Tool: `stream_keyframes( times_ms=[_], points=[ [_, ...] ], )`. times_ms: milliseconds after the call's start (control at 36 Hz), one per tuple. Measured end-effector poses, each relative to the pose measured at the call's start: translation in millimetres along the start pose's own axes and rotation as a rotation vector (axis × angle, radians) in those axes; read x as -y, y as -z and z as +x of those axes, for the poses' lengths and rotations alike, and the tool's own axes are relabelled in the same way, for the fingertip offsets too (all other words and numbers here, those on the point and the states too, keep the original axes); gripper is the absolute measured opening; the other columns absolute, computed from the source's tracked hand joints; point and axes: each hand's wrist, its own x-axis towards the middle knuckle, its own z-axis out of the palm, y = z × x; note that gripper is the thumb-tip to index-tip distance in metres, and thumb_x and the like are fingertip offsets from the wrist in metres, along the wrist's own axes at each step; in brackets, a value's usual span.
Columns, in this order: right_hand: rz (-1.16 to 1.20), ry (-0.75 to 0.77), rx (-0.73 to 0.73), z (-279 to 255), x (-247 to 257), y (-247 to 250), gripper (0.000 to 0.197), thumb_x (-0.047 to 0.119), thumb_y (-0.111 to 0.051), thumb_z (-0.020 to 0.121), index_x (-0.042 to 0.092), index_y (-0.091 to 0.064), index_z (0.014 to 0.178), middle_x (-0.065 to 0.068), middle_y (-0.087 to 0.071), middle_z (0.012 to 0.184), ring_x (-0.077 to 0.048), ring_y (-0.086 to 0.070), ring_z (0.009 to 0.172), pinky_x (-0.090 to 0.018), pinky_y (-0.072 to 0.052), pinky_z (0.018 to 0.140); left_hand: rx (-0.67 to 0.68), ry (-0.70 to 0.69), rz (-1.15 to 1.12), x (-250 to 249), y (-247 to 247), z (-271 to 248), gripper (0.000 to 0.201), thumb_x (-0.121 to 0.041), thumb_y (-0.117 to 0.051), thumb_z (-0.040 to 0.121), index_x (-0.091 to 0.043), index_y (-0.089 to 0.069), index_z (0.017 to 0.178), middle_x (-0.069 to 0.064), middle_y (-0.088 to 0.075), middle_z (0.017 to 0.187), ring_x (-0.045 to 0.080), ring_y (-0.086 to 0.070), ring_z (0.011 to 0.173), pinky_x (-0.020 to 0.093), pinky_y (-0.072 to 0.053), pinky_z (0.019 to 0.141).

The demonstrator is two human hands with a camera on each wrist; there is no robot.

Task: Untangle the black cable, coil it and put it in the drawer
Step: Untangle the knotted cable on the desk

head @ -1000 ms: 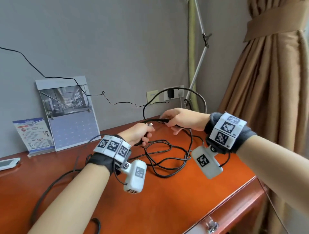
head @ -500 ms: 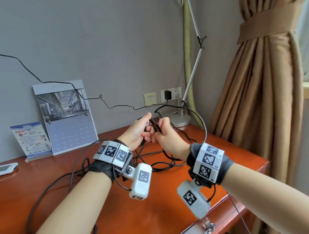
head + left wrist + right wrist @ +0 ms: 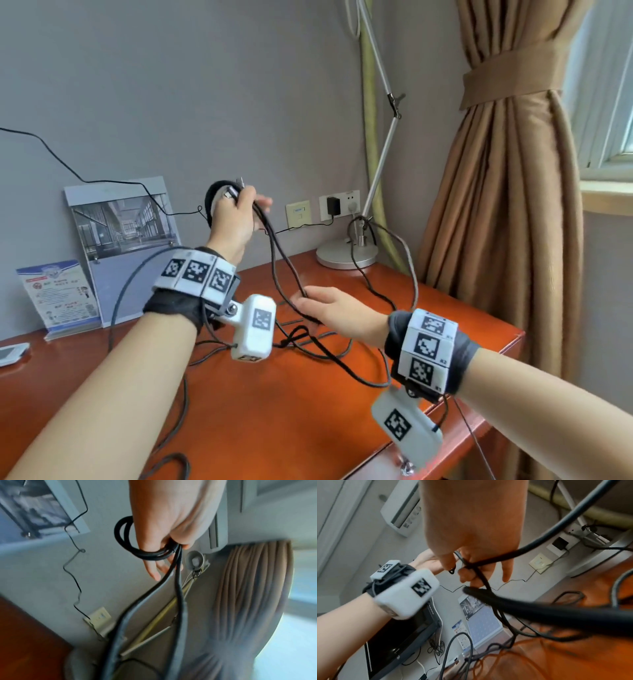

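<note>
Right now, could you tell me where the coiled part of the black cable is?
In the head view the coil is looped around the raised left hand, left of centre, in front of the calendar.

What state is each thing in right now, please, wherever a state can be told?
black cable: partly coiled round the left hand, the rest loose on the desk.
left hand: raised, grips the coil.
right hand: lower, fingers curled on a hanging strand.
drawer: appears closed.
charger: plugged into the wall socket.
curtain: tied back.
</note>
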Motion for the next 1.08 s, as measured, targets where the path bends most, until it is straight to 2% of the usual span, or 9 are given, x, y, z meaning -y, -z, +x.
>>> stream_keyframes(
  times_ms=[111, 250, 417, 556, 667, 806, 889, 972, 1083],
  points=[
    [0.010, 0.104, 0.108, -0.3, 14.6, 12.6, 0.015, 0.016, -0.051, 0.097, 0.020, -0.054, 0.083, 0.013, -0.053, 0.057, -0.005, -0.046, 0.055, -0.021, -0.040, 0.064, 0.071, 0.126, -0.561, -35.8, -5.0, -9.6, 0.026, -0.014, -0.034, 0.102, -0.013, -0.043, 0.078, -0.001, -0.058, 0.065, 0.013, -0.062, 0.054, 0.034, -0.057, 0.060],
    [-0.049, 0.139, 0.245, -3.5, 21.4, 31.4, 0.017, 0.023, -0.059, 0.086, 0.027, -0.058, 0.070, -0.001, -0.054, 0.057, -0.018, -0.048, 0.058, -0.030, -0.040, 0.068, 0.146, 0.241, -0.943, -69.1, -5.4, -25.0, 0.031, -0.013, -0.033, 0.102, -0.014, -0.034, 0.071, -0.006, -0.039, 0.044, 0.007, -0.031, 0.032, 0.017, -0.043, 0.040],
    [-0.202, 0.070, 0.213, -5.5, 29.6, 67.9, 0.017, 0.011, -0.058, 0.087, 0.013, -0.065, 0.072, 0.007, -0.046, 0.041, -0.008, -0.037, 0.038, -0.020, -0.032, 0.045, 0.441, 0.374, -0.941, -101.9, -3.0, -43.9, 0.036, -0.024, -0.028, 0.103, -0.016, -0.035, 0.068, -0.009, -0.032, 0.038, 0.006, -0.024, 0.023, 0.017, -0.020, 0.025],
    [-0.447, 0.038, -0.030, -4.4, 33.7, 111.3, 0.022, 0.027, -0.062, 0.086, 0.017, -0.068, 0.067, -0.002, -0.063, 0.057, -0.013, -0.054, 0.053, -0.029, -0.047, 0.060, 0.689, 0.309, -0.721, -127.8, 1.9, -60.5, 0.032, -0.030, -0.025, 0.100, -0.019, -0.038, 0.072, -0.008, -0.031, 0.035, 0.007, -0.007, 0.035, 0.018, -0.019, 0.026],
    [-0.357, 0.087, -0.059, -10.6, 41.0, 135.0, 0.021, 0.027, -0.070, 0.084, 0.014, -0.071, 0.067, -0.002, -0.069, 0.067, -0.008, -0.059, 0.071, -0.034, -0.046, 0.084, 0.660, 0.228, -0.646, -139.7, 13.6, -52.0, 0.031, -0.030, -0.024, 0.099, -0.021, -0.037, 0.072, -0.007, -0.030, 0.035, 0.009, -0.013, 0.029, 0.018, -0.019, 0.027],
    [0.016, 0.211, 0.053, -20.8, 68.5, 132.7, 0.028, 0.020, -0.059, 0.083, 0.017, -0.060, 0.055, 0.002, -0.050, 0.055, -0.009, -0.044, 0.054, -0.021, -0.035, 0.058, 0.406, 0.114, -0.500, -140.4, 28.8, -30.2, 0.031, -0.025, -0.029, 0.100, -0.022, -0.035, 0.070, -0.009, -0.025, 0.038, 0.007, -0.021, 0.026, 0.013, -0.014, 0.028],
    [-0.137, 0.261, -0.218, -6.5, 88.1, 135.1, 0.037, 0.014, -0.051, 0.096, 0.021, -0.057, 0.060, -0.002, -0.049, 0.058, -0.017, -0.045, 0.055, -0.030, -0.033, 0.061, 0.230, -0.009, -0.482, -140.8, 37.0, -18.7, 0.031, -0.021, -0.032, 0.100, -0.021, -0.035, 0.069, -0.011, -0.023, 0.040, 0.005, -0.016, 0.030, 0.015, -0.015, 0.031],
    [-0.511, 0.399, -0.728, 16.6, 117.8, 135.5, 0.023, 0.011, -0.047, 0.094, 0.006, -0.050, 0.072, -0.005, -0.051, 0.068, -0.019, -0.048, 0.063, -0.024, -0.028, 0.063, 0.109, -0.130, -0.504, -146.1, 33.5, -16.8, 0.030, -0.017, -0.034, 0.098, -0.020, -0.033, 0.068, -0.012, -0.021, 0.044, 0.005, -0.013, 0.035, 0.018, -0.016, 0.034],
    [-0.438, 0.672, -1.117, 40.3, 149.9, 137.3, 0.019, 0.006, -0.043, 0.085, -0.008, -0.055, 0.089, -0.015, -0.053, 0.085, -0.017, -0.041, 0.079, -0.021, -0.025, 0.069, 0.017, -0.279, -0.522, -164.6, 26.2, -17.4, 0.031, -0.010, -0.034, 0.094, -0.020, -0.032, 0.065, -0.010, -0.019, 0.046, 0.008, -0.011, 0.038, 0.018, -0.014, 0.037]
  ],
)
